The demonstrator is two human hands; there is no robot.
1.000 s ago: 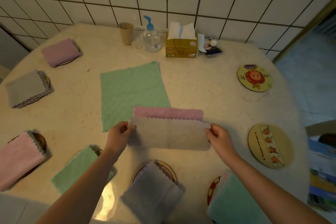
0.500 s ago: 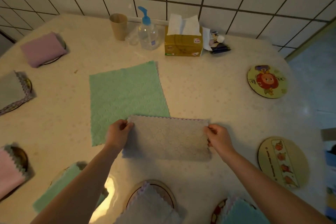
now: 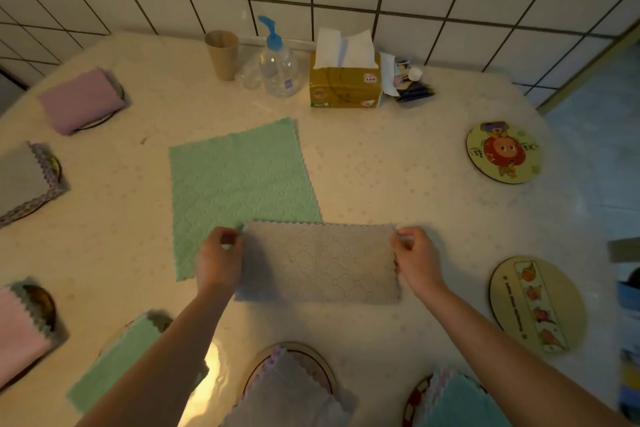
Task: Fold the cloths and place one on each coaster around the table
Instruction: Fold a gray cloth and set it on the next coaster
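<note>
Near the front edge of the round cream table (image 3: 398, 163), a grey scalloped microfibre cloth (image 3: 320, 262), folded in half, lay flat. The left hand (image 3: 220, 258) and right hand (image 3: 415, 258) pinched its far corners, likely aligning edges before the next fold. Two printed round coasters (image 3: 503, 151) at the right edge stayed bare.

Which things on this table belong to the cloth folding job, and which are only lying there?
Job: grey cloth, left hand, right hand, green cloth, two bare coasters.
Lying about: paper cup, pump bottle, tissue box.
</note>
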